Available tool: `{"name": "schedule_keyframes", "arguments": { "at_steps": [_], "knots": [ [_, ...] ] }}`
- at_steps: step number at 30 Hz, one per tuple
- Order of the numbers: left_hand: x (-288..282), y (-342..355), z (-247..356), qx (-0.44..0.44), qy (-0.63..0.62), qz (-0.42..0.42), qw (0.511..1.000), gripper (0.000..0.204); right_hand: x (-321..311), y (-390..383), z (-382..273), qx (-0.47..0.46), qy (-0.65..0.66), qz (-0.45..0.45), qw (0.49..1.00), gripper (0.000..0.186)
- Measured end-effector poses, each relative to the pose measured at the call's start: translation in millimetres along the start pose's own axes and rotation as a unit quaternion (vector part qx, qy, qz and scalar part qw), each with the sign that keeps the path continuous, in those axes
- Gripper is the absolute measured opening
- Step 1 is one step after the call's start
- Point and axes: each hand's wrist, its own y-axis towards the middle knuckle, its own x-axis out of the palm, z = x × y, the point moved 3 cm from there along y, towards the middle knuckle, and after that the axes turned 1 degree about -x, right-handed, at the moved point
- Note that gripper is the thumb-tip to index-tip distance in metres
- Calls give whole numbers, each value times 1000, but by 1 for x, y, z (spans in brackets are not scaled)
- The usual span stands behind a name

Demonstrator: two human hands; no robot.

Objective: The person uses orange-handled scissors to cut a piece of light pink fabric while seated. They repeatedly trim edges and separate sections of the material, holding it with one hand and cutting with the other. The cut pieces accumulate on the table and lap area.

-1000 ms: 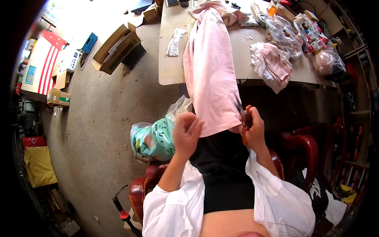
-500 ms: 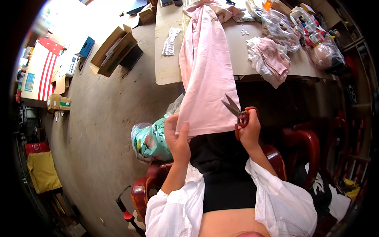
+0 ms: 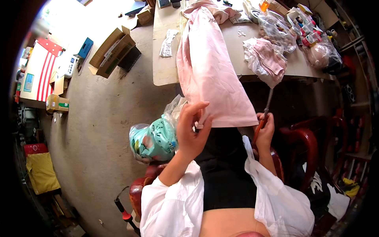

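A long pink fabric piece (image 3: 213, 79) hangs from the table toward me, its hem above my black-clothed lap. My left hand (image 3: 193, 126) is at its lower left corner, fingers curled on the fabric, index finger raised a little. Just right of the hem, my right hand (image 3: 267, 130) grips orange-handled scissors (image 3: 267, 107), their blades pointing up beside the fabric. On the table, a pink cloth in a white plastic bag (image 3: 264, 57) lies to the right of the long piece, and a crumpled white strip (image 3: 167, 43) to its left.
The worktable (image 3: 162, 73) holds a cluttered pile of bagged items (image 3: 276, 31) at right. A mint bag (image 3: 152, 140) rests left of my chair (image 3: 138, 185). Cardboard boxes (image 3: 110, 51) and a red-striped board (image 3: 39, 71) stand at left. Dark red chairs (image 3: 306, 154) are at right.
My left hand moved rightward along with the hem's left corner, and the fabric's lower part swung right. The scissors turned from pointing up-left over the fabric to upright at its right side.
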Motion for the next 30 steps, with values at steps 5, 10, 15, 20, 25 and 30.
{"name": "schedule_keyframes", "arguments": {
  "at_steps": [5, 10, 15, 20, 25, 30],
  "knots": [
    [7, -47, -38, -160, 11, 12, 987, 38, -13, -31, 8, 168, 82, -159, 969, 38],
    [12, -53, -41, -165, -27, 32, 985, 38, 11, -38, -28, 137, 153, -248, 947, 45],
    [24, -44, -36, -197, -133, -32, 971, 41, 55, -40, -73, -17, 207, -221, 953, 54],
    [17, 9, -44, -108, -128, -98, 981, 41, 75, -31, -52, -26, 154, -162, 974, 43],
    [15, 141, -153, -93, 10, 61, 994, 34, 60, -25, -70, 12, 236, -178, 955, 39],
    [53, 250, -249, -435, -159, -14, 886, 32, 32, -21, -74, -34, 212, -159, 964, 48]
  ]
}}
